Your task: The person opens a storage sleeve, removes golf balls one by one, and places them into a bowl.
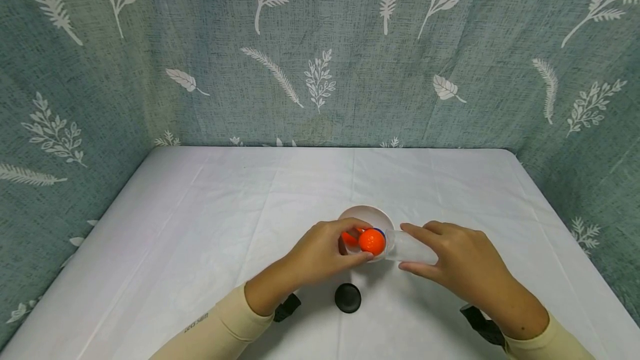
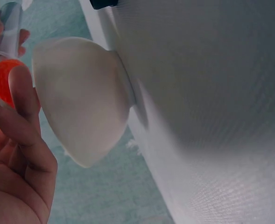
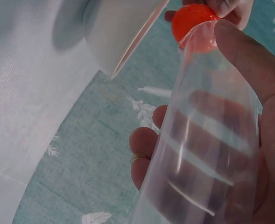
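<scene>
My left hand (image 1: 322,251) pinches a shiny orange ball (image 1: 372,242) between thumb and fingertips. The ball sits right at the mouth of a clear plastic tube (image 1: 412,248), partly inside its rim in the right wrist view. Around the tube's body my right hand (image 1: 462,257) curls its fingers, holding it on its side in the head view. Behind the ball stands a white bowl (image 1: 367,214), its foot on the table in the left wrist view. More orange (image 1: 349,239) and a bit of blue (image 1: 381,232) show at the bowl, mostly hidden by the hand and ball.
A round black cap (image 1: 347,298) lies on the white-covered table (image 1: 210,238), just in front of the bowl and between the forearms. Leaf-patterned green curtain (image 1: 340,126) closes off the back and both sides of the table.
</scene>
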Demonstrator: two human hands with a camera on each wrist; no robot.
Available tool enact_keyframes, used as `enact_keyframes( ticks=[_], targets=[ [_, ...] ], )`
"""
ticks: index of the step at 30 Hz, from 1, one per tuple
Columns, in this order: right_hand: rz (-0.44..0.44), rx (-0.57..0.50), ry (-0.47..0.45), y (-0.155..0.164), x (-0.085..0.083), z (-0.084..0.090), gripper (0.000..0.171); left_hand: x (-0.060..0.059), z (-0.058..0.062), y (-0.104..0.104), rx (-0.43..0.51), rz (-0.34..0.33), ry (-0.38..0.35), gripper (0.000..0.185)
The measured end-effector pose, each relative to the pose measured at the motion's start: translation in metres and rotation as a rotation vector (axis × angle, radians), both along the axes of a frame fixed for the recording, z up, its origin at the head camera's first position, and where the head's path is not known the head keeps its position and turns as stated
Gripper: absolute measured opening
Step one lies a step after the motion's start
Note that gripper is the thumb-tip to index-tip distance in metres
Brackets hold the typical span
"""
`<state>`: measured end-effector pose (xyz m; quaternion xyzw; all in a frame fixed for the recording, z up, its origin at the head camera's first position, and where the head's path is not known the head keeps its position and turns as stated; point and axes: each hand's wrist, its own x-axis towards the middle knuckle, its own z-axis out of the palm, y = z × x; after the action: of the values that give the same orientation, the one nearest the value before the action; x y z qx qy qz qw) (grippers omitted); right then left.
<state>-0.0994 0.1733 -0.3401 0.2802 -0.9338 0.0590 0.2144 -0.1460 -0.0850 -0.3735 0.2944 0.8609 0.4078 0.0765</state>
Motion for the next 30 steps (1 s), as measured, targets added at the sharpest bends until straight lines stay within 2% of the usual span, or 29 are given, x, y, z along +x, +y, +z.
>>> enact_keyframes(
  ticks=[7,13,18,30],
  targets=[
    [0.014,-0.019,0.018,0.0005,-0.0005,0.0003,0.063,-0.0020,-0.0028,0.0004,-0.062,0.013,0.017,0.043],
    [-0.005,-0.023,-0.018,-0.0009,0.0002,0.0018,0.062,-0.0034,-0.0063,0.0011,-0.147,0.038,0.042,0.041],
    [-0.035,-0.018,-0.065,-0.0019,0.0009,0.0028,0.061,-0.0050,-0.0088,0.0008,-0.189,0.045,0.026,0.038],
    [-0.052,-0.015,-0.084,-0.0024,0.0009,0.0029,0.060,-0.0090,-0.0098,0.0007,-0.228,0.022,-0.017,0.036]
  ],
)
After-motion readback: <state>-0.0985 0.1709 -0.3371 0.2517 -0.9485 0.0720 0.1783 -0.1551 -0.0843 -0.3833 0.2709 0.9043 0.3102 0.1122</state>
